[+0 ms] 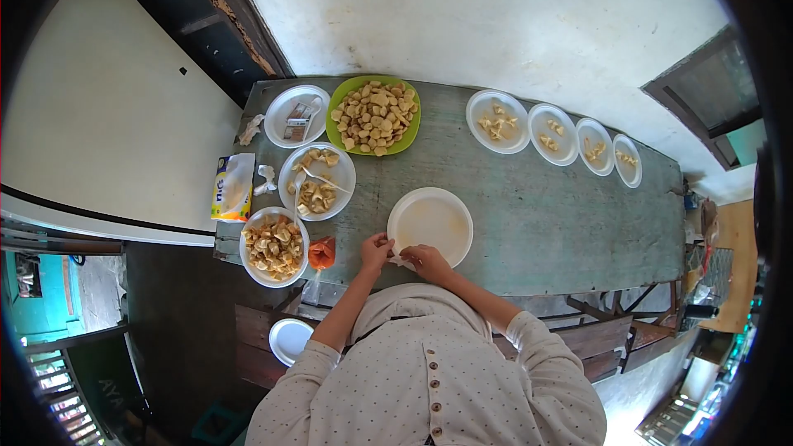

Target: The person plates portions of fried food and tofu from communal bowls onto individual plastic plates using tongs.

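Both of my hands are close together at the lower left rim of a white plate that has a faint stain. My left hand is closed, with its fingertips near a small pale thing. My right hand is closed at the same pale thing, over the plate's edge. What the pale thing is I cannot make out. Left of my hands lie an orange-red bag, a bowl of brown folded pieces and a plate of pale pieces with two white utensils.
A green plate of round pieces stands at the back beside a plate with small packets. Four plates with pale pieces line the back right. A tissue pack lies at the left edge; a white plate is on the bench.
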